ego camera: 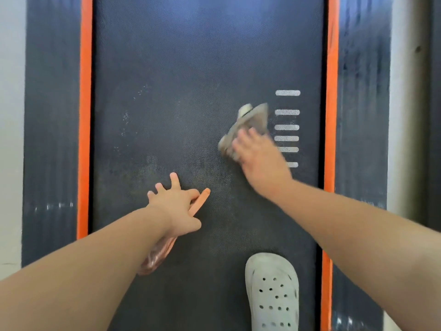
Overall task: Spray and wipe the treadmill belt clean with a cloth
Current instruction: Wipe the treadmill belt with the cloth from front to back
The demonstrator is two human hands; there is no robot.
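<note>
Fingers (175, 180), left hand (175, 206): three spread wide, tips down on the treadmill belt (191, 68); forefinger and thumb curl round the neck of the spray bottle (156, 256).
Fingers (241, 144), right hand (260, 158): close together and laid flat on the cloth (250, 120), pressing it to the belt; motion blur hides finer detail.

Cloth: grey-brown, bunched, on the right half of the belt, touching the column of white bars (287, 112) printed there; its far end sticks out past the fingertips.

Spray bottle: clear, pinkish body lying under the left wrist and forearm, orange nozzle (201, 199) pointing out past the forefinger toward the belt's middle.

Treadmill belt: dark, finely textured, running away from the viewer. Pale flecks (125, 117) are scattered on its left half, and a dull greyish patch lies between the two hands.

Orange strips (85, 115), one along each belt edge; dark side rails (52, 115) outside them.

Clog (272, 292): white, perforated, standing on the belt at the near right, below the right forearm.
</note>
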